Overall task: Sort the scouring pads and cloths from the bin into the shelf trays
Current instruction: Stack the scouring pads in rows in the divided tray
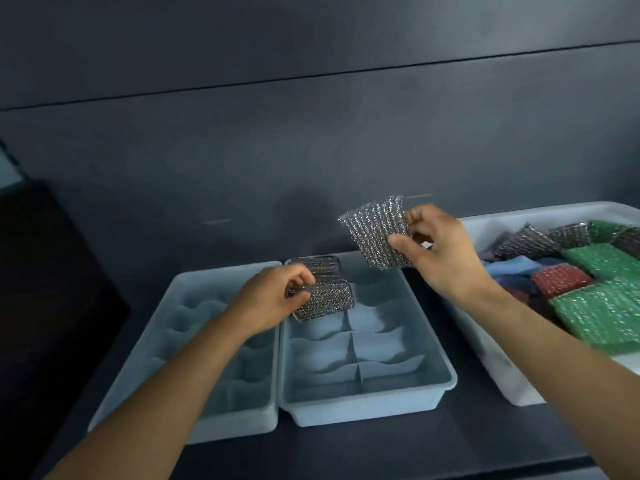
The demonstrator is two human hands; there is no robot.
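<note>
No readable text, labels, brands or numbers on any surface in view.

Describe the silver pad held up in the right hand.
The silver scouring pad is a rectangle of knitted metallic mesh, ribbed and glinting. It is held up, tilted, above the far end of the divided tray. The right hand pinches its right edge between thumb and fingers; nothing else touches it.

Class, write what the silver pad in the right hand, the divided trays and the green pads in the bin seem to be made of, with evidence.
The silver pad: probably knitted metallic mesh, glinting ribbed loops. The divided trays: likely moulded plastic, matte blue, smooth rounded rims. The green pads: sparkly netting, perhaps synthetic; the core is hidden.
</note>
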